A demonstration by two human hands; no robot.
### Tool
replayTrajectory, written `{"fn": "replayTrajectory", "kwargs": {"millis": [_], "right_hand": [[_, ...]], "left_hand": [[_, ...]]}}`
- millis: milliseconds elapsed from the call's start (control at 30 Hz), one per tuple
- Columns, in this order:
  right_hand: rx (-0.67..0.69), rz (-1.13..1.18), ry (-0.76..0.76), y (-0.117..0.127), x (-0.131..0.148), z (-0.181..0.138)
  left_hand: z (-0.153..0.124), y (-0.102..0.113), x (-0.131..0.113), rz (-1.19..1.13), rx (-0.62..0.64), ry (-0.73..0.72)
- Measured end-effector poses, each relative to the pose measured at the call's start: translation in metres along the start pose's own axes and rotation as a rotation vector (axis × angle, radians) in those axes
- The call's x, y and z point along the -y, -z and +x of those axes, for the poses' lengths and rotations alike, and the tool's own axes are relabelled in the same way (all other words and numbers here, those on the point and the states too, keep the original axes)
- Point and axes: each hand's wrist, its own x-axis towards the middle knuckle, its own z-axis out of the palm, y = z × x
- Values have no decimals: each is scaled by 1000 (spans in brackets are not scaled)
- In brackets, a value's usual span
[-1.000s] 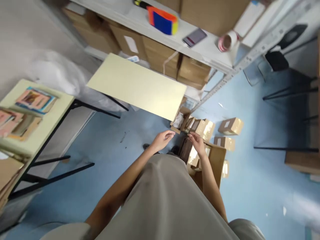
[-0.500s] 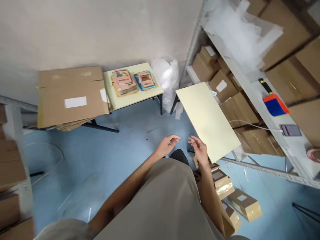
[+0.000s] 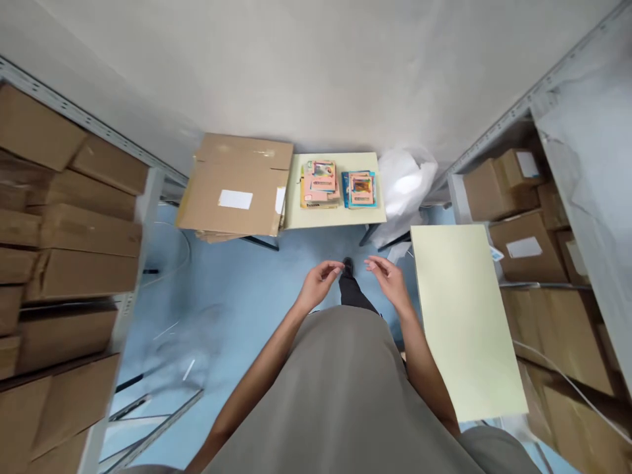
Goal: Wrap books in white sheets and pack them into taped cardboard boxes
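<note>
Far left: rack loaded with brown boxes on several tiers, the lower ones blurred. Next over, flat cartons piled against the wall, white label on the top sheet, right edge meeting the small table. On that table are two stacks side by side: pink books on the left and blue books on the right, close together; I can't tell if they touch. Blue floor below, bare in the middle. Centre frame, both forearms come up out of a grey shirt. Left hand is raised over the floor, fingers loosely curled, thumb and forefinger near each other, nothing visible in the grip. A black shoe shows in the gap between the hands, well below them on the floor. Right hand mirrors the left: fingers slightly spread and bent, palm turned inward, empty, apart from the left hand. Just beside the right wrist is the yellow top, a plain pale slab running from near the hand down towards the frame bottom, not touched by either hand. Behind its far end a white bag sits in the corner next to the small table. Far right: second rack with more labelled cartons, and a white cable trailing across the lower ones.
</note>
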Motion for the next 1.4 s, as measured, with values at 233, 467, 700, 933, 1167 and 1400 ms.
{"fn": "replayTrajectory", "kwargs": {"millis": [233, 467, 700, 933, 1167, 1400], "right_hand": [[240, -35, 44, -8, 27, 130], [352, -104, 14, -7, 29, 217], [370, -148, -47, -12, 24, 263], [337, -211, -118, -34, 17, 294], [184, -343, -176, -87, 2, 332], [56, -481, -289, -142, -7, 372]], "left_hand": [[95, 44, -40, 21, -219, 48], [158, 65, -51, 30, -344, 110], [199, 93, -37, 33, -360, 205], [257, 138, -10, 149, -331, 274], [320, 161, 31, 263, -234, 418], [339, 163, 46, 250, -94, 358]]}}
